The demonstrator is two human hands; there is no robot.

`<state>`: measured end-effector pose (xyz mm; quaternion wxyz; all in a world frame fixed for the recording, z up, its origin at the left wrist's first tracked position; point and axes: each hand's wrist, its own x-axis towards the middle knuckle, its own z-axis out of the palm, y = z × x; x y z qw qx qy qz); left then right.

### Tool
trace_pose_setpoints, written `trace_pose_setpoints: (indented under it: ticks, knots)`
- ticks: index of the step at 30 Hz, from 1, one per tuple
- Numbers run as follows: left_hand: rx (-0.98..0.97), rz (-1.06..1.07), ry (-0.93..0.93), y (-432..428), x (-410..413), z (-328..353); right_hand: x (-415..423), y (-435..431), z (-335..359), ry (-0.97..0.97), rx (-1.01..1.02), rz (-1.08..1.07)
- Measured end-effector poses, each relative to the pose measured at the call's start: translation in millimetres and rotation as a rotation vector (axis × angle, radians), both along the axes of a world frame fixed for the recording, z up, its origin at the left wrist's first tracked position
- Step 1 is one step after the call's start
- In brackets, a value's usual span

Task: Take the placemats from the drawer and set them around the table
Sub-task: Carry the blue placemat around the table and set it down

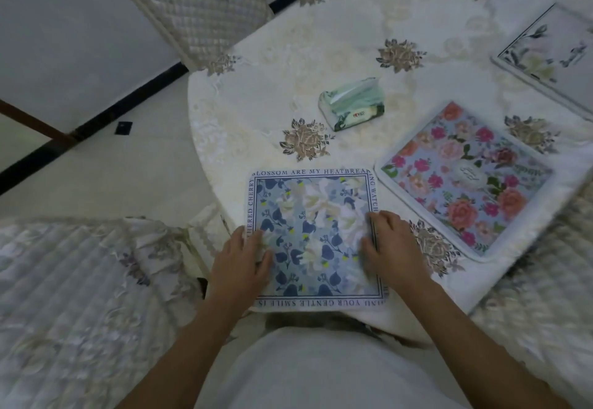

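On my feed, a chair with a quilted cover (64, 280) is sitting at the far left, just beside the table (288, 55). The left hand (239, 264) is lying palm down, fingers relaxed and released, pressing on the left border of the blue placemat (316, 235). That mat is lying flat at the table's near edge, directly in front of the person. It is looking nearly square, so I cannot give it a long axis, and its sides are running straight away from the body.

Its far border is reading upright to me: "BLOSSOM ARE MY HEATBREA…". The left border is showing "…HERED CHERRY", the right one "WATCH". The near border is reading upside down: "YOUR GENTLE SMILE IS".

The right hand (390, 248) is resting on the right border, loosely bent fingers and thumb on top, grasping nothing.

Beyond the blue mat, a green tissue pack (351, 103) is showing a small red mark I cannot read. To the right, a pink floral placemat (465, 180) is lying turned at an angle, its oval label illegible. Farthest right, a pale floral placemat (552, 55) is running off the frame.
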<state>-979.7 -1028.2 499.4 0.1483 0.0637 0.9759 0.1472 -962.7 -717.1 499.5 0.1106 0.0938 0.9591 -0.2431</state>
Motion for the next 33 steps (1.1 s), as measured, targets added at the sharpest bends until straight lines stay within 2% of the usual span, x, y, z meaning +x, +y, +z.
trace_pose_setpoints:
  ticks: [4, 7, 9, 16, 27, 33]
  knots:
    - [0.217, 0.273, -0.133, 5, 5, -1, -7, -6, -2, -0.025, -0.025, -0.091]
    - [0.382, 0.374, -0.158, 5, 5, 0, -2, -12, -6, 0.011, -0.099, -0.173]
    - [0.405, 0.406, -0.139, 0, 1, -1, 3, -14, -10, 0.017, -0.142, -0.225]
    - [0.429, 0.403, -0.066, -30, -14, 1, 18, -37, -4, -0.020, -0.257, -0.369]
    - [0.637, 0.367, -0.149, -109, 6, 4, 95, -128, 5, -0.008, -0.322, -0.474]
    - [0.739, 0.369, -0.100, -133, 29, 17, 121, -170, 27, 0.173, -0.351, -0.522]
